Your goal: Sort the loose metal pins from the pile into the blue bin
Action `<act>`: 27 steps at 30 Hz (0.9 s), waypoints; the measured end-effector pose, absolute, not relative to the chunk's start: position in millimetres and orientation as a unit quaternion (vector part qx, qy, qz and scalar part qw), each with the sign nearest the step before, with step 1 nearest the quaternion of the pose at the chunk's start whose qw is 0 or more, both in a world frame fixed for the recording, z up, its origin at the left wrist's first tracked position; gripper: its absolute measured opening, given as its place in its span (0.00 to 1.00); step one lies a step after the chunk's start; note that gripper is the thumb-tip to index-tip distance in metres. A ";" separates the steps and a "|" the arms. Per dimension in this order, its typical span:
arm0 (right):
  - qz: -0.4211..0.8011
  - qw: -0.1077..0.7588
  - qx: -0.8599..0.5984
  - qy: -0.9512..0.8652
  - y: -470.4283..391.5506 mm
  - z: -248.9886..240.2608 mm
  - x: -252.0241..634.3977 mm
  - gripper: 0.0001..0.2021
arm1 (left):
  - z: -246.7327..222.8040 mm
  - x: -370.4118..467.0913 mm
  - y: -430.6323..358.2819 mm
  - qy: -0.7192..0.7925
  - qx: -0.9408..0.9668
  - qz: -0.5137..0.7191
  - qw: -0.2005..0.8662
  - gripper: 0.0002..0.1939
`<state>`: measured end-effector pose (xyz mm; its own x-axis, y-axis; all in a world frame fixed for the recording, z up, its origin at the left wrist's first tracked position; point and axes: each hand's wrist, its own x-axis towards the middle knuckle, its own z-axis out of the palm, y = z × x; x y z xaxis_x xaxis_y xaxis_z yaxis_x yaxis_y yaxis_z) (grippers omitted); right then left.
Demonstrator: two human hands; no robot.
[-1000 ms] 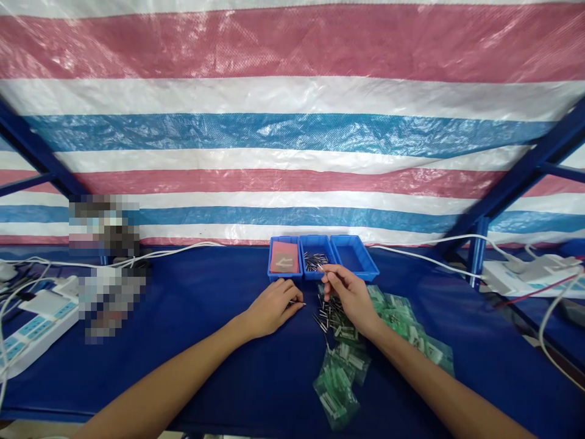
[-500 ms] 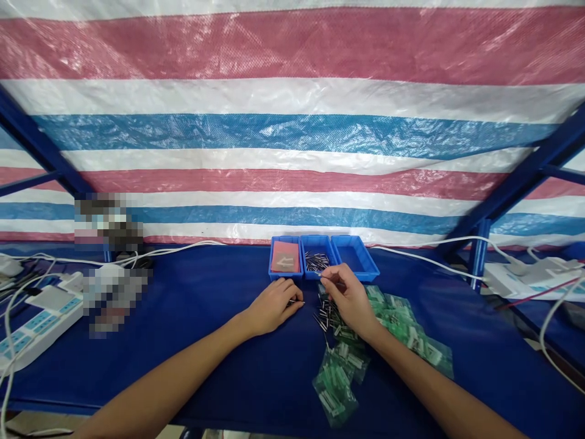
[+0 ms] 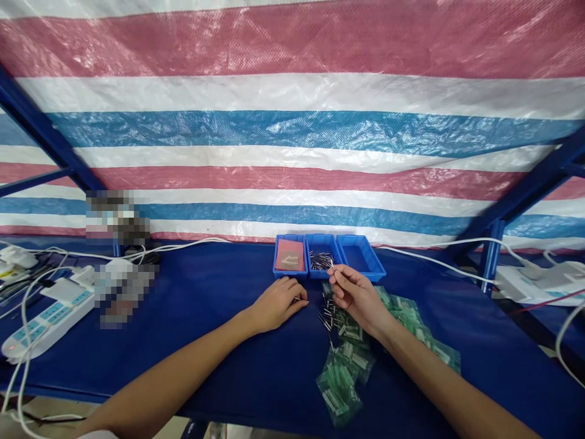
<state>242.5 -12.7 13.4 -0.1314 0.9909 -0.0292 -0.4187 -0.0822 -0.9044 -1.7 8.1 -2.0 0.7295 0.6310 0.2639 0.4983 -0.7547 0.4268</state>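
My right hand [image 3: 359, 297] is raised at the front of the middle blue tray [image 3: 337, 262]. Its thumb and fingertips pinch a thin metal rod [image 3: 332, 266]. My left hand [image 3: 280, 305] rests on the table before the left tray, fingers curled in; small metallic bits show at the fingertips, and the rest is hidden in the palm. More slim dark rods [image 3: 322, 261] lie in the middle tray. A loose pile of similar rods [image 3: 327, 314] sits on the table between the hands, partly beside and over small clear bags with green contents [image 3: 340, 378].
The left blue tray [image 3: 276, 268] holds a pink piece [image 3: 284, 249] with a small bag on it. The right blue tray [image 3: 359, 253] adjoins. White power strips [image 3: 46, 332] and cables lie at both sides. Behind hangs a striped tarp [image 3: 292, 134] between blue frame posts.
My right hand has turned, palm more toward the left, with the rod's tip now pointing upward. My left hand stays put on the table. The whole view has shifted slightly.
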 end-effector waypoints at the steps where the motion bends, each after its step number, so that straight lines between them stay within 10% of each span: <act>1: 0.635 0.553 -0.363 -0.398 -12.9 13.5 242.5 0.16 | -2.1 -1.8 8.2 0.307 0.915 0.201 0.166 0.08; 27: 0.547 0.533 -0.464 -0.448 -11.6 6.5 237.5 0.23 | -2.4 -1.4 6.8 0.319 0.914 0.195 0.159 0.05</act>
<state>237.5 -11.6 6.5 -0.0006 0.9995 -0.0302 -0.1683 -0.0299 -0.9853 -1.4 6.8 -2.4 0.7207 0.6445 0.2554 0.5202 -0.7463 0.4154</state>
